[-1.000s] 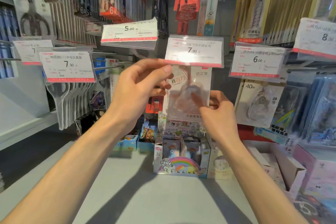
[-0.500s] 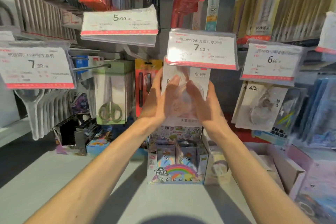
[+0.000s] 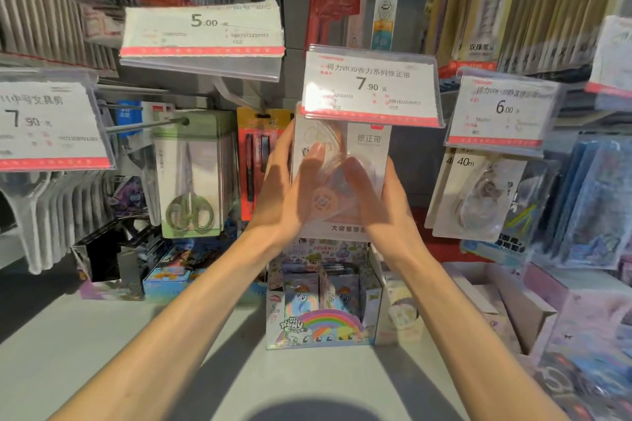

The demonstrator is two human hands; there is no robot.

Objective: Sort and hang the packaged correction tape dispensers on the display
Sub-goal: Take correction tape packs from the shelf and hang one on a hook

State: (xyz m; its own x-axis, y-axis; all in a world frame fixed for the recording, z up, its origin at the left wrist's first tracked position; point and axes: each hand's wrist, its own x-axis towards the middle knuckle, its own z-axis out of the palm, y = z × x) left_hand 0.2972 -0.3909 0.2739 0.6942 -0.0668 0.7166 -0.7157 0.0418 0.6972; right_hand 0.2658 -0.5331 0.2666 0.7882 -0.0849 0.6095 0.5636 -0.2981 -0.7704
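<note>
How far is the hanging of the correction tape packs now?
Done: packs hang under the 6.00 tag. In hand: left hand and right hand press flat on the correction tape pack below the 7.90 tag; its hook is hidden. Left: I see no other loose packs, so I cannot tell.

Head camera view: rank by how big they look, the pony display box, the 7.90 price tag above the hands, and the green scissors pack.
1. pony display box
2. 7.90 price tag, close behind it and nearer the camera, so unsure
3. green scissors pack, partly hidden
</note>
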